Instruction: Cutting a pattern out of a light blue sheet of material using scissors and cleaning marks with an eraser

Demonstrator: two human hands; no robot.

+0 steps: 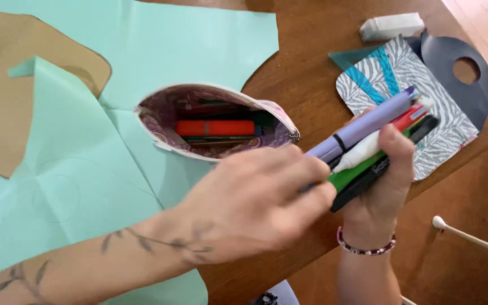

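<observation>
Your right hand (382, 186) grips a bundle of pens (371, 138). Your left hand (255, 200) reaches across, fingers closed on the bundle's lower end. Open pencil case (216, 121) sits just beyond your left hand on green paper (74, 169), on the desk (312, 73).

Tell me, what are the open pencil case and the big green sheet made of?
The pencil case looks like soft patterned fabric: its rim bends and sags open. The green sheet looks like thin matte paper, since it shows sharp fold creases and cut edges. Both are guesses from looks alone.
</observation>
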